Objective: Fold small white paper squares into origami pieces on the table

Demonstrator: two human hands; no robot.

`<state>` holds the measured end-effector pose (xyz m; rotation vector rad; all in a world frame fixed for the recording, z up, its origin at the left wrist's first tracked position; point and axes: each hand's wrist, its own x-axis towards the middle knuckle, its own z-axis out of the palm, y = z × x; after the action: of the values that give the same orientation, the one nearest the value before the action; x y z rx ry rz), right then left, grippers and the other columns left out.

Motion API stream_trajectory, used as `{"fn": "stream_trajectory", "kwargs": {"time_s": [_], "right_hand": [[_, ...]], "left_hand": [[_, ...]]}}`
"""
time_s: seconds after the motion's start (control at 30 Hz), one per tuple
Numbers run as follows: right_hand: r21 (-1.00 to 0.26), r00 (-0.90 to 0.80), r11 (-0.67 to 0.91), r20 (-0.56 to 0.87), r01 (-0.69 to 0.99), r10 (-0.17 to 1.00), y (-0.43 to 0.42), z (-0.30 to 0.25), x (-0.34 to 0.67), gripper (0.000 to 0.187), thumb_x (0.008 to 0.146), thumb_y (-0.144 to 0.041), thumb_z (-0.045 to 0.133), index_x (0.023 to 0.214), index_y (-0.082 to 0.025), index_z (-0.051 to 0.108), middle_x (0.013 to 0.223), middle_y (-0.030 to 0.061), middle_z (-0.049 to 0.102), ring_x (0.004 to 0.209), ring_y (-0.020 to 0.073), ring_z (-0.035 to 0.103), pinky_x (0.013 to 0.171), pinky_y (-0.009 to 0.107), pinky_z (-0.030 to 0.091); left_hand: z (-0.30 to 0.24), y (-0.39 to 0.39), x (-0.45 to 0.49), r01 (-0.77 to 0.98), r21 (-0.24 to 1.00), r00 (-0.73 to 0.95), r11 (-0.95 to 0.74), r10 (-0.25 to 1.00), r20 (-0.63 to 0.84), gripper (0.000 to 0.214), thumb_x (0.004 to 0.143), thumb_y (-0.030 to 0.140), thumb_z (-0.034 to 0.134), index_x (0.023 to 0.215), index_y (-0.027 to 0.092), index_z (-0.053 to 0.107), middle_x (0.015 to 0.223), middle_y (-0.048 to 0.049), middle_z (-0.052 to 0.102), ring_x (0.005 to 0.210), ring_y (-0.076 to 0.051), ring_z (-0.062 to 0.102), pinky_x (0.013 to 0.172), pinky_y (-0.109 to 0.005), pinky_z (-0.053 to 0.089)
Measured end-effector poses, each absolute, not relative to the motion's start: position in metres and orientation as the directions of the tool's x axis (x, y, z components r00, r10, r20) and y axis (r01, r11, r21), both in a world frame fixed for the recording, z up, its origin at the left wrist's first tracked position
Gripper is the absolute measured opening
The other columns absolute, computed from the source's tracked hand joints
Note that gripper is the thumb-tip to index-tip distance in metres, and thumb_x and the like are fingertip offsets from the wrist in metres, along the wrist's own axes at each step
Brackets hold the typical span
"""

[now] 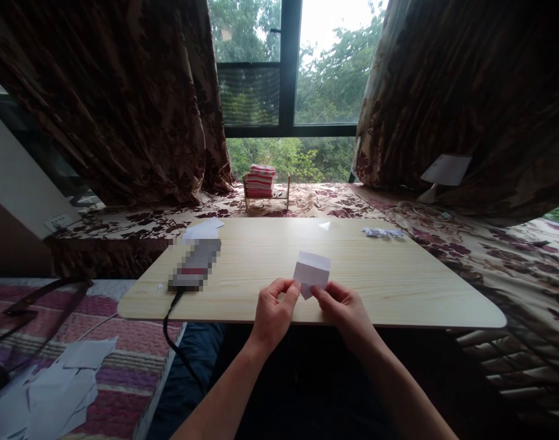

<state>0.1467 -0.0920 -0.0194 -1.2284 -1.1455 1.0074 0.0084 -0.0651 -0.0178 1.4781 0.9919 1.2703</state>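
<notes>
A small folded white paper (312, 272) is held upright over the near edge of a light wooden table (389, 287). My left hand (274, 309) pinches its lower left corner with thumb and forefinger. My right hand (342, 307) pinches its lower right corner the same way. Both hands are closed on the paper, just above the tabletop.
A blurred-out device (195, 264) with a black cable (173, 333) lies at the table's left, with a white sheet (202, 230) behind it. A crumpled paper scrap (382, 232) and a tiny scrap (324, 225) lie far. Loose paper sheets (54, 391) lie lower left. Curtains flank the window.
</notes>
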Motion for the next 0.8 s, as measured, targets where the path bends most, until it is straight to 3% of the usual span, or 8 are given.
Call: {"fn": "stream_trajectory", "kwargs": {"time_s": [0.33, 0.43, 0.57, 0.8], "right_hand": [[-0.997, 0.244, 0.064, 0.053, -0.04, 0.968, -0.085, -0.03, 0.159, 0.033, 0.071, -0.049, 0.067, 0.066, -0.018, 0.061, 0.056, -0.0037, 0.049, 0.055, 0.0114, 0.043, 0.056, 0.025, 0.034], [-0.994, 0.25, 0.073, 0.049, -0.085, 0.967, -0.082, -0.035, 0.162, 0.032, 0.073, -0.05, 0.066, 0.07, -0.018, 0.061, 0.057, -0.0039, 0.051, 0.058, 0.0118, 0.046, 0.06, 0.025, 0.036], [-0.991, 0.202, 0.101, 0.081, -0.09, 0.976, -0.085, -0.032, 0.163, 0.034, 0.072, -0.048, 0.068, 0.061, -0.017, 0.058, 0.057, -0.0023, 0.052, 0.057, 0.0119, 0.047, 0.058, 0.025, 0.037], [-0.993, 0.093, 0.114, 0.113, -0.008, 0.989, -0.082, -0.016, 0.168, 0.038, 0.072, -0.047, 0.067, 0.095, -0.016, 0.066, 0.082, 0.0045, 0.066, 0.068, 0.0155, 0.056, 0.059, 0.026, 0.042]], "left_hand": [[-0.016, -0.066, 0.008, 0.18, 0.936, 0.312, -0.304, 0.92, 0.238, 0.02, 0.084, 0.026, 0.053, 0.07, 0.015, 0.062, 0.072, -0.0025, 0.062, 0.074, -0.017, 0.054, 0.071, -0.026, 0.041], [-0.013, -0.064, 0.007, 0.171, 0.947, 0.348, -0.271, 0.916, 0.199, 0.02, 0.084, 0.027, 0.053, 0.071, 0.014, 0.063, 0.073, -0.0032, 0.063, 0.076, -0.018, 0.056, 0.072, -0.026, 0.042], [-0.013, -0.064, 0.005, 0.095, 0.972, 0.293, -0.214, 0.939, 0.179, 0.019, 0.081, 0.031, 0.057, 0.074, 0.015, 0.065, 0.074, -0.003, 0.065, 0.076, -0.018, 0.056, 0.072, -0.025, 0.042], [-0.007, -0.068, -0.005, 0.116, 0.982, 0.348, -0.152, 0.932, 0.103, 0.015, 0.073, 0.026, 0.06, 0.072, 0.012, 0.065, 0.069, -0.0037, 0.064, 0.066, -0.016, 0.055, 0.062, -0.024, 0.041]]}}
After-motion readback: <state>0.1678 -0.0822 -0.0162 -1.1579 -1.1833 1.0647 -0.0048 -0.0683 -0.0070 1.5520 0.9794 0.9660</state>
